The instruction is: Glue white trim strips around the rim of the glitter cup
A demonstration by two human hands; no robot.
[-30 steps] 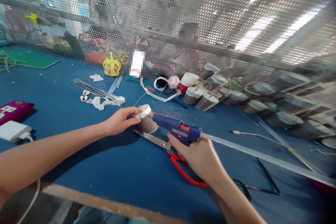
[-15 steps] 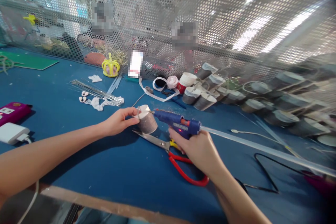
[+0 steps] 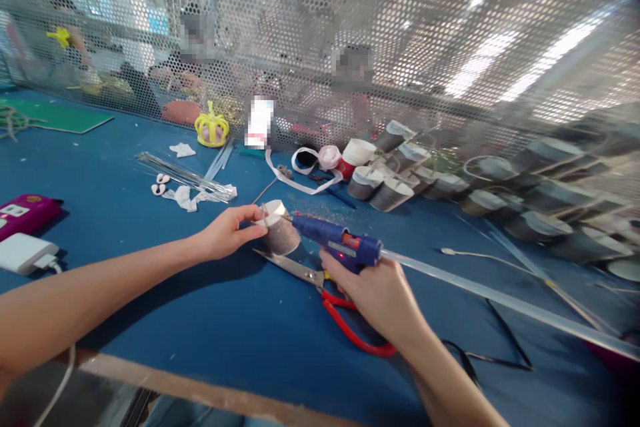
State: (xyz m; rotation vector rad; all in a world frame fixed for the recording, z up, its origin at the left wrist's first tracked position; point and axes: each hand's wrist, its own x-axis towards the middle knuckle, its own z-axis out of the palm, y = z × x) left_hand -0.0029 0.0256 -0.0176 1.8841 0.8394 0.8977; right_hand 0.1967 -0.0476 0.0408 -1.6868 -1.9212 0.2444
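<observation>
My left hand (image 3: 234, 232) pinches the rim of a small grey fabric-covered cup (image 3: 281, 235), tilted with its white mouth toward the upper left. A thin cord runs at the rim by my fingertips. In my right hand (image 3: 383, 290) is a blue hot glue gun (image 3: 333, 235), a red light glowing on its body. Its nozzle points left at the cup's edge; whether it touches cannot be told. A long clear glue stick (image 3: 450, 282) sticks out of its back. Red-handled scissors (image 3: 300, 271) lie on the table below, partly hidden by my right hand.
Several grey cups with handles (image 3: 393, 193) are piled at the right. Behind stand a yellow crown-shaped piece (image 3: 212, 130), white ribbon (image 3: 313, 188) and a perforated metal screen (image 3: 280, 33). Thin wires (image 3: 185, 177) lie left of centre. A white charger (image 3: 27, 253) sits far left.
The glue gun's tip has shifted very slightly down and its rear glue stick has swung a little. My left hand and the cup stay almost still.
</observation>
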